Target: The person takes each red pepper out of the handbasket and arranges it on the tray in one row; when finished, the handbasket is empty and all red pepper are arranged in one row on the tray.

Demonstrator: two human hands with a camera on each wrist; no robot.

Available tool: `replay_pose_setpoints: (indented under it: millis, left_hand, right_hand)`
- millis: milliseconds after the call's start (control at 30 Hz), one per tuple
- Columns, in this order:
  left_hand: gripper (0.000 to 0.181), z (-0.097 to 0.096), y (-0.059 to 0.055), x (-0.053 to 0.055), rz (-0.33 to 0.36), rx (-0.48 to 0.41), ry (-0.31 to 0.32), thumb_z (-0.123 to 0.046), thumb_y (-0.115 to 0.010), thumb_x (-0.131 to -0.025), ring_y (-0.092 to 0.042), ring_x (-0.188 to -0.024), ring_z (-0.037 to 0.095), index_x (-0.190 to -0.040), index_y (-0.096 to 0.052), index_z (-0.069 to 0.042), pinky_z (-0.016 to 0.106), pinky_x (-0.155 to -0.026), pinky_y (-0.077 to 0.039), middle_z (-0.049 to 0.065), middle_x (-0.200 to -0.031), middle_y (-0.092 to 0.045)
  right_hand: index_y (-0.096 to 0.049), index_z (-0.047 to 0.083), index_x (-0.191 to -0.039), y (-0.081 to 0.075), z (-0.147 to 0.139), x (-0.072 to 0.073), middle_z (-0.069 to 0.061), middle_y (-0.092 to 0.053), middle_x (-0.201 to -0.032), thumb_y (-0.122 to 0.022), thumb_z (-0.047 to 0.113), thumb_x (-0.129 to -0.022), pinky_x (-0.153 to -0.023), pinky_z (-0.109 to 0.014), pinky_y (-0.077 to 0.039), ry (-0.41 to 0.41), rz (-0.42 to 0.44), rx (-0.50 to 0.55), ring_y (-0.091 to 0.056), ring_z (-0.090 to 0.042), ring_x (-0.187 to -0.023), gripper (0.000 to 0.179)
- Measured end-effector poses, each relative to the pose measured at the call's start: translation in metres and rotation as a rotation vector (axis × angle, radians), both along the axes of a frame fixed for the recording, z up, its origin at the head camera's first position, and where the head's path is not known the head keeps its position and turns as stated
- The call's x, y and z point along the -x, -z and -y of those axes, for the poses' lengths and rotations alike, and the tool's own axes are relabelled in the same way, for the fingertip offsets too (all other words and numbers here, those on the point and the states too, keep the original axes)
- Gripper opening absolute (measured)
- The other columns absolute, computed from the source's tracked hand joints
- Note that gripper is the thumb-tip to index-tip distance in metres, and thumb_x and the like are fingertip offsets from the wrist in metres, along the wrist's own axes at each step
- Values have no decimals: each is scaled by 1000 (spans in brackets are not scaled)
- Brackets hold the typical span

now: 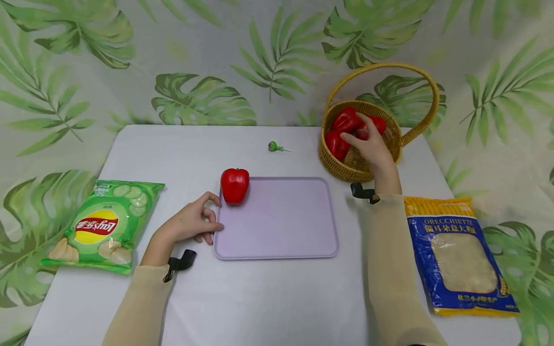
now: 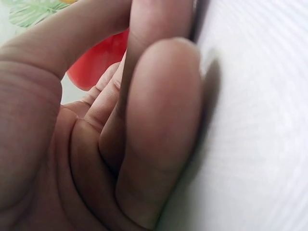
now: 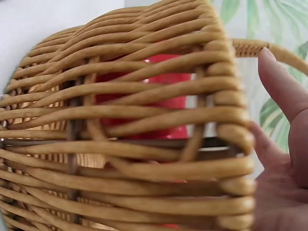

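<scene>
A red bell pepper point(image 1: 234, 185) stands on the far left corner of a lilac tray point(image 1: 281, 226). My left hand point(image 1: 207, 217) rests on the table at the tray's left edge, fingers loosely curled and holding nothing; the pepper point(image 2: 98, 60) shows red behind its fingers point(image 2: 159, 120). A wicker basket point(image 1: 342, 166) at the back right holds several red peppers point(image 1: 345, 120). My right hand point(image 1: 368, 139) reaches over its rim and lies with spread fingers on one of them. In the right wrist view the basket wall point(image 3: 120, 120) fills the frame, a pepper point(image 3: 159, 79) showing through it.
A green bag of crisps point(image 1: 104, 223) lies at the left table edge. On the right lies a blue and yellow pasta bag point(image 1: 460, 259). A small green lollipop point(image 1: 273, 146) sits behind the tray. The basket's tall handle point(image 1: 426, 79) arches over it.
</scene>
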State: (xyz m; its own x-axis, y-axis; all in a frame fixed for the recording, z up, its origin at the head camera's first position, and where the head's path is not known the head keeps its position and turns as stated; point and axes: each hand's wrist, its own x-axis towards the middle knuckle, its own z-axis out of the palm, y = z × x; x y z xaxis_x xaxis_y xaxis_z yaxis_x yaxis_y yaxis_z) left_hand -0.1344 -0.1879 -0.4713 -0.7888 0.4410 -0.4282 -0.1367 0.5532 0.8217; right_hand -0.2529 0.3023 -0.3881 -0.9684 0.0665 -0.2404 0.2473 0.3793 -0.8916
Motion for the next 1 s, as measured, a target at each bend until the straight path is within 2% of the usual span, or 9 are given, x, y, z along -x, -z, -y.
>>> replay_pose_setpoints:
  millis: [100,333,600,1000]
  left_hand:
    - [59,0,-1,2,-6,-7,6,-19,-81,-94,-76,-64,27,-136,-40,-13,33,-53,-56,7,-84,-71]
    - [59,0,0,2,6,-12,-2,-19,-81,-94,-76,-63,26,-136,-41,-14,32,-52,-57,6,-83,-71]
    - [59,0,1,1,16,-16,-8,-18,-81,-93,-76,-63,27,-136,-41,-14,32,-52,-57,6,-82,-71]
    - [61,1,-1,0,13,-28,2,-18,-81,-93,-75,-63,26,-137,-39,-12,32,-52,-56,8,-82,-71]
  right_hand:
    - [-11,40,-170,1,-1,2,-20,-18,-174,-71,44,-100,-116,-59,-47,-13,49,35,-34,-39,-153,93]
    - [-9,37,-170,9,2,5,-23,-16,-175,-74,35,-100,-123,-63,-39,-42,85,107,-31,-44,-156,96]
    - [-14,33,-170,20,0,8,-19,-13,-175,-73,31,-100,-126,-60,-36,-86,120,83,-18,-40,-160,92]
    - [-16,37,-169,25,1,12,-17,-10,-175,-75,29,-100,-126,-56,-38,-93,170,90,-20,-38,-157,91]
